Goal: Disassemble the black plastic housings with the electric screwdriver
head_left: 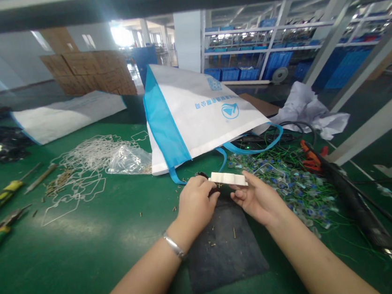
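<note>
A cream-white, wavy-edged block (228, 178) is held up above a dark cloth mat (226, 261). My right hand (258, 199) grips its right end between thumb and fingers. The fingers of my left hand (197, 201) are curled closed at the block's left end, near a small dark thing (202, 175) that is mostly hidden. Whether the left fingers hold the block or that dark thing, I cannot tell. Several small brass screws (234, 232) lie on the mat and beside it.
Beyond my hands lies a white and blue bag (199, 113). Bent white wires (90, 154), pliers (6, 225) and a screwdriver (1, 197) are on the left. To the right are small clear-and-blue parts with green wires (292, 188) and a black power screwdriver (359, 208).
</note>
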{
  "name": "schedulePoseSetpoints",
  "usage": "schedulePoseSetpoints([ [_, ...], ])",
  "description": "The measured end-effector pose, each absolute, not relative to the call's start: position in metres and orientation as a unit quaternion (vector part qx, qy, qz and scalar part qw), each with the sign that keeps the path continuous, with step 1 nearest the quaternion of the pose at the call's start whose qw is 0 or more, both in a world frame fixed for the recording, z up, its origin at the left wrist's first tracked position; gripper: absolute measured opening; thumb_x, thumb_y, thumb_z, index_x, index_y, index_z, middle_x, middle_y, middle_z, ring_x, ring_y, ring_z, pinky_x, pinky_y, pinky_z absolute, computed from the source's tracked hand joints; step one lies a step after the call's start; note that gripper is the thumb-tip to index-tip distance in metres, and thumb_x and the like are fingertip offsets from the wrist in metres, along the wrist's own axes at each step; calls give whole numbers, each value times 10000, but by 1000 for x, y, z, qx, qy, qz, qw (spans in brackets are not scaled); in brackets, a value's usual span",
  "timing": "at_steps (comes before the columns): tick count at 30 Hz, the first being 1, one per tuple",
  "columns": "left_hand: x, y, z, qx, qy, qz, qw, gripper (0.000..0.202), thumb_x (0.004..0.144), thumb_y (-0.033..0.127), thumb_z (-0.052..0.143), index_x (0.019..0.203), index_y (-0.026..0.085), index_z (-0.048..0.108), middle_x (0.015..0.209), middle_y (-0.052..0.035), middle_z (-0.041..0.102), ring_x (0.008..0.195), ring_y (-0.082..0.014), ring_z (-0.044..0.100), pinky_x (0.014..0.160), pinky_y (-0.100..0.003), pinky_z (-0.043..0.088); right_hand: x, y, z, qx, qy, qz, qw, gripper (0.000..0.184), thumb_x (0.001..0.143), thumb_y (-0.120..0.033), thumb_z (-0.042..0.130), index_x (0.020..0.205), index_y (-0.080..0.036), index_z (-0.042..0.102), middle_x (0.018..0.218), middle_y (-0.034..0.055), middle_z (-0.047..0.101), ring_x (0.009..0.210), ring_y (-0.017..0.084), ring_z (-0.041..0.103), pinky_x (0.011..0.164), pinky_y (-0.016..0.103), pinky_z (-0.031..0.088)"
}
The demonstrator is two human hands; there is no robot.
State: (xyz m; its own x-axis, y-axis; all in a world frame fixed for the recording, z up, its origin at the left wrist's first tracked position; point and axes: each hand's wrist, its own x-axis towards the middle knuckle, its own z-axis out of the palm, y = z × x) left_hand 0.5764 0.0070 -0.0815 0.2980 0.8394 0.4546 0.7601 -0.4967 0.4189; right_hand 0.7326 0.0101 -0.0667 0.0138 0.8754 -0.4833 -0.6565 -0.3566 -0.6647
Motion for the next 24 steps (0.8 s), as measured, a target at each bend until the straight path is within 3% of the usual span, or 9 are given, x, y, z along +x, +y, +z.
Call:
schedulePoseSetpoints([
  [8, 593, 19, -91, 780, 531, 327, -53, 70, 787, 156, 564, 718, 154, 575, 708, -39, 561, 695, -198, 508, 609, -294, 388, 730, 8, -65, -435, -116, 687, 571, 173, 914, -225, 392, 854, -119, 516, 690, 106, 618, 385, 80, 479, 489, 223, 495],
  [24, 583, 13, -92, 779, 516, 354, 37, 100, 801, 157, 545, 727, 163, 613, 713, -23, 612, 689, -163, 552, 637, -257, 398, 729, 5, -61, -415, -113, 688, 584, 205, 913, -177, 360, 840, -88, 529, 756, 131, 629, 475, 101, 552, 574, 226, 526],
])
